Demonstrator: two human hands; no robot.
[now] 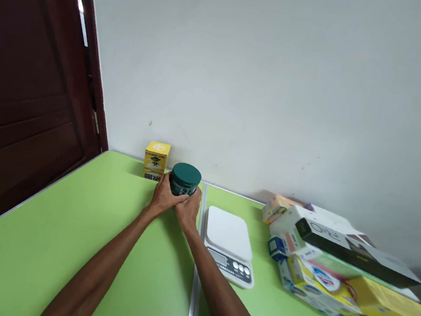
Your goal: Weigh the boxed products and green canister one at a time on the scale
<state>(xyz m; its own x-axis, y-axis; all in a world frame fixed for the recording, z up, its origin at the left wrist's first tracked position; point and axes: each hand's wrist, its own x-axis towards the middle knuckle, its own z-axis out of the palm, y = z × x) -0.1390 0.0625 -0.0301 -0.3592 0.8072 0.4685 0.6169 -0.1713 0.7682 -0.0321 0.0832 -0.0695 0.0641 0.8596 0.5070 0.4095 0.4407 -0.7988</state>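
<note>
While I look through the head camera from far off, I see a dark brown door [22, 75] between 9 and 10 o'clock in my view. Next comes the green table [54, 221], where a yellow "COME ON" box [156, 161] stands. From the dark green jar [185, 179], that box is close by at 10 o'clock. My left hand [163, 194] is at 8 o'clock of the jar, half curled round its side and holding it. The jar has its lid on and is near the back of the table, between both hands. I can't tell if its bottom touches the table. My right hand [190, 206], at 5 o'clock of the jar, is half curled and holds the other side. A silver strip [192, 303] runs down the table near that hand. Past it, between 4 and 5 o'clock from the jar, lies a white kitchen scale [228, 238]. Farther on, at 4 o'clock, is a messy heap: a small blue box [276, 248], a long black box [359, 253] and a big yellow box [391, 308].
</note>
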